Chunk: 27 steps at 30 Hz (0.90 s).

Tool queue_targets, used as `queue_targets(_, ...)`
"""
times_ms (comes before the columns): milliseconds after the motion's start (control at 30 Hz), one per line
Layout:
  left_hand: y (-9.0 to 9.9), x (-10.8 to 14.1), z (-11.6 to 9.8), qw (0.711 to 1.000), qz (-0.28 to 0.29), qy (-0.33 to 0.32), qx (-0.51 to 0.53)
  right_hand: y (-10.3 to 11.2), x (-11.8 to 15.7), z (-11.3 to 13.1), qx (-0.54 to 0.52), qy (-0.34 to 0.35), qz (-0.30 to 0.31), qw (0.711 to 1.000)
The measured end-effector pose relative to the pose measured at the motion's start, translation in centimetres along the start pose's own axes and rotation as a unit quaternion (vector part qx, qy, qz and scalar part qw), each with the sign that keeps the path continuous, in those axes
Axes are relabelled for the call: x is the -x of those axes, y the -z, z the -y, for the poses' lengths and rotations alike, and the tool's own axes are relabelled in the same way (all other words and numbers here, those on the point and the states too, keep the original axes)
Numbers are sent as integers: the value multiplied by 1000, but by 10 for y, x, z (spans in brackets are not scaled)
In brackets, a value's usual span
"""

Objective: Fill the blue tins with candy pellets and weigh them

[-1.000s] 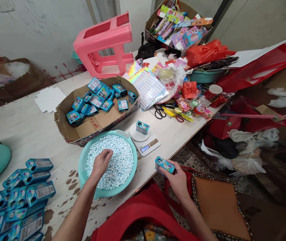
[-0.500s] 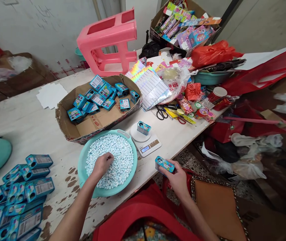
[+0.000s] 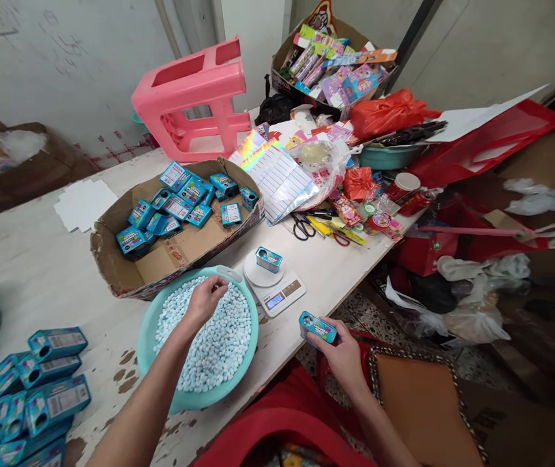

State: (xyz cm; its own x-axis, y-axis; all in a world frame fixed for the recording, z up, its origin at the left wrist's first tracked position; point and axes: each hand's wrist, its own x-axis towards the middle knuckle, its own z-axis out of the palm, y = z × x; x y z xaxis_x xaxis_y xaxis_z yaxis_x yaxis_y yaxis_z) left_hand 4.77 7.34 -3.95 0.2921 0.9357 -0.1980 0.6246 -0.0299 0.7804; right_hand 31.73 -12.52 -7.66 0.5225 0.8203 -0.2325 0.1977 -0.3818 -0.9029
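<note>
Keeping the blue tin [image 3: 317, 327] level, opening up, should limit spills; the right hand [image 3: 343, 353] has its fingers clamped round it by the bench's [image 3: 336, 266] near edge. The left hand [image 3: 205, 299] curls over the basin's [image 3: 200, 401] pellets [image 3: 209, 357]; whether its fingertips meet or pinch any, I cannot tell.

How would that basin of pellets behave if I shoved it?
The basin, broad and upright, would probably slide before tipping. Holding so many pellets, it may feel fairly heavy. These look small and loose, so a sharp push might make some shift.
</note>
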Motion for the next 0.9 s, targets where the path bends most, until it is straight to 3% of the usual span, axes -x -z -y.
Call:
queue_targets(167,-26,-58,-41,987,31,-96,-125,4,-9,-9,-16,-10,-14,1000)
queue_targets(267,-49,-85,-50,954,73,-123,-265,4,-14,-11,-16,-11,-24,1000)
queue_targets(333,-61,-96,-52,941,95,-120,-301,4,-16,-8,-12,-14,-26,1000)
queue_targets(400,-63,-99,-52,942,96,-114,-300,2,-18,-1,-11,-9,-24,1000)
queue_targets(467,-49,-89,-49,948,71,-109,-290,-2,-23,10,-13,3,-23,1000)
queue_targets(533,-16,-64,-42,962,4,-104,-251,-8,-31,23,-12,20,-14,1000)
queue_targets(600,32,-24,-28,973,-95,-87,-192,-16,-40,37,-11,39,-2,999)
queue_targets(667,83,29,-5,967,-186,-17,-175,-26,-49,51,-19,56,9,998)
queue_targets(733,124,85,26,942,-259,95,-193,-38,-54,65,-31,65,19,997)
queue_targets(800,148,134,62,897,-309,205,-240,-50,-54,76,-39,67,31,997)
queue_targets(900,149,178,124,854,-305,310,-286,-66,-43,90,-46,65,56,995)
